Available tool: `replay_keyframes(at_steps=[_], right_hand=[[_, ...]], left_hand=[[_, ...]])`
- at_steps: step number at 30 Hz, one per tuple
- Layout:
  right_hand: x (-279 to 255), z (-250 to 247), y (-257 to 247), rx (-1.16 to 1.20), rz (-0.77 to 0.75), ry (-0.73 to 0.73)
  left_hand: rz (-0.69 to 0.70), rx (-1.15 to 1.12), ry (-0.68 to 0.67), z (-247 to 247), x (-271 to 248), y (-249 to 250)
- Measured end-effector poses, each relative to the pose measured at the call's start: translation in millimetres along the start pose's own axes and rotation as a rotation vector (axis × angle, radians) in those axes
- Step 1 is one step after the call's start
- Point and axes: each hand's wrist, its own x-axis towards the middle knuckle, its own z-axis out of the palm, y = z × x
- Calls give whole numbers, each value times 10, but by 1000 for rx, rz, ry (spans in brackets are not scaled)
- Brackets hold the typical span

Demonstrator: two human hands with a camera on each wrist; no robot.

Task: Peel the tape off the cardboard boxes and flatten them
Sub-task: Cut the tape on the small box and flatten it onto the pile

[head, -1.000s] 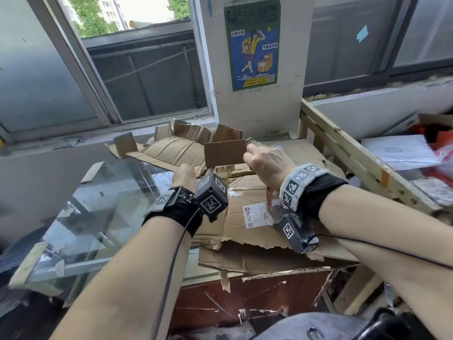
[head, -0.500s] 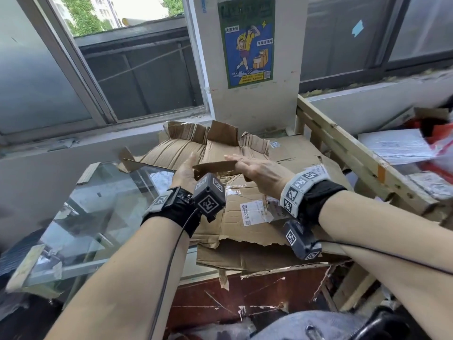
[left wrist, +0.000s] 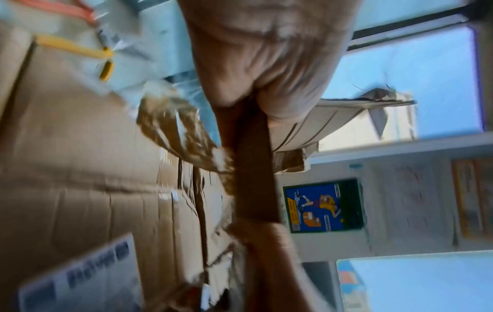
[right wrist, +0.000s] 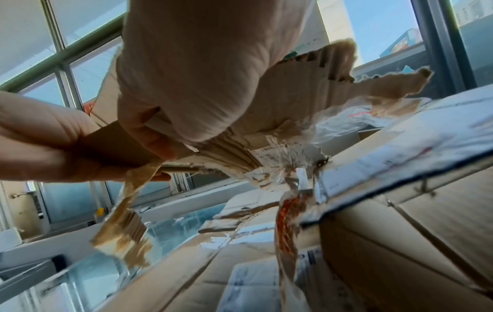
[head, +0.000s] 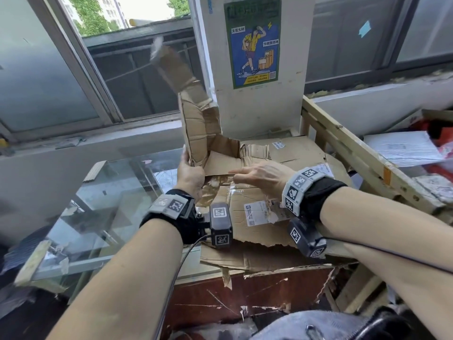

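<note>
L hand (head: pixel 190 171) gripped torn cardboard box (head: pixel 201 123) upright. R hand (head: pixel 262 176) pinched its lower flap edge w/ tape strip (head: pixel 210 190) dangling.

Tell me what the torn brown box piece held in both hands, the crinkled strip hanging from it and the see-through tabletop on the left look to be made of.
Torn brown box piece: corrugated cardboard, matte; fluted ribs show along its ripped edges. Crinkled strip: probably clear glossy plastic packing tape, with brown paper fibres stuck to it. See-through tabletop: apparently glass, smooth and reflective. The left hand and right hand grip the piece.

Both bare forearms reach forward; the left hand (head: pixel 190 171) grips something upright, and the right hand (head: pixel 263 176) pinches beside it.
</note>
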Motion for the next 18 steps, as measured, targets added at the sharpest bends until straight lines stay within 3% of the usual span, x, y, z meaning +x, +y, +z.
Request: replay_keyframes(at_steps=[9, 18], right_hand=[[32, -132, 10, -36, 63, -22], [15, -323, 219, -104, 175, 16]], left_hand=[[124, 126, -200, -48, -170, 126], [183, 619, -356, -5, -467, 247]])
